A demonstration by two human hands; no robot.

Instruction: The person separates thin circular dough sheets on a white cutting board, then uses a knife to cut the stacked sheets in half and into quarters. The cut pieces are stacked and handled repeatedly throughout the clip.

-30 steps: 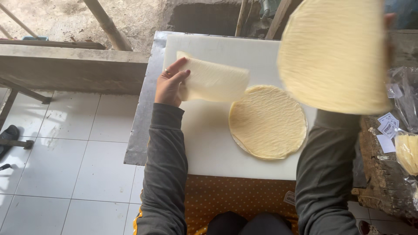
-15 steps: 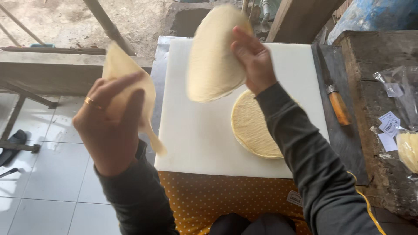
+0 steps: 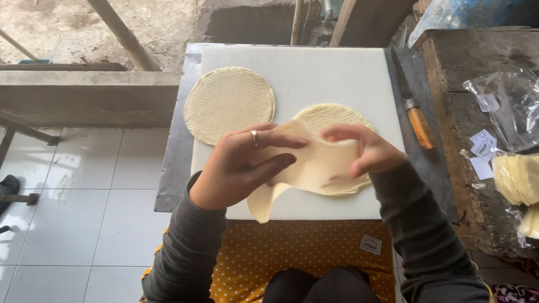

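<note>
Since the earlier frame, one round wrapper [image 3: 229, 104] has landed flat on the white board [image 3: 337, 73], and both your hands have come together over the board's near edge. Your left hand [image 3: 238, 168] and right hand [image 3: 365, 148] pinch a thin, limp sheet [image 3: 311, 165] above another round [image 3: 331, 115]. It looks light and tearable; hold its edges. A knife [image 3: 418, 123] lies beside the board.

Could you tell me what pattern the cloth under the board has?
The cloth is mustard yellow with white dots, head view.

1. Sheet [image 3: 314, 168]: thin, pale, limp dough, held up between both hands, its lower corner drooping.
2. Right disc [image 3: 328, 115]: round, ridged, flat on the board, partly hidden under the sheet.
</note>
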